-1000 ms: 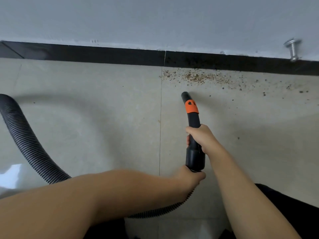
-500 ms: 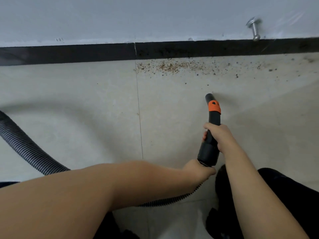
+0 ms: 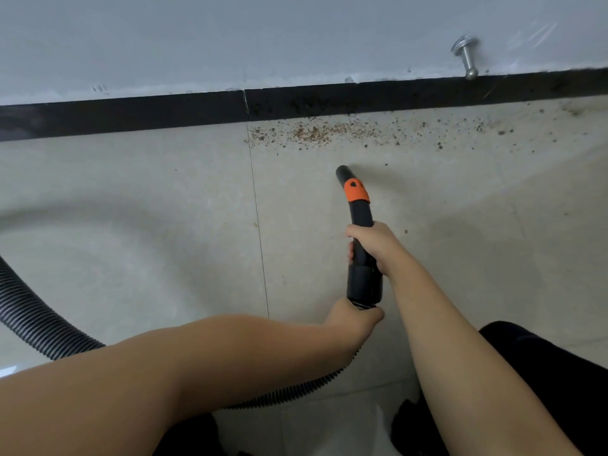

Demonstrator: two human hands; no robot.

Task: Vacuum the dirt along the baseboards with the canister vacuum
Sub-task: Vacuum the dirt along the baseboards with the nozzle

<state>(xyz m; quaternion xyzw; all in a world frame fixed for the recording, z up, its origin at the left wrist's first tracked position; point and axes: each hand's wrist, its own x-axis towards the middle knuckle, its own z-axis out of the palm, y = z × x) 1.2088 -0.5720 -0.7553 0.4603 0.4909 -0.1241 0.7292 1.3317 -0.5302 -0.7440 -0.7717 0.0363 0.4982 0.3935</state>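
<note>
Gripping nozzle (image 3: 360, 225) mid-shaft: right hand (image 3: 378, 246) | left hand (image 3: 353, 319) holds hose (image 3: 29, 320) at cuff | both arms extended | 1 nozzle, 1 hose, dirt (image 3: 316, 133) strip by baseboard (image 3: 131, 115)

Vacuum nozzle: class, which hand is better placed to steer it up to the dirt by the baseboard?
The right hand: it grips the nozzle nearest the tip, short of the dirt. The left hand only holds the hose end behind.

Two bare forearms without sleeves, left hand (image 3: 353, 319) and right hand (image 3: 375, 245) without gloves or rings, black fabric trousers (image 3: 543, 373) at the knees
</note>
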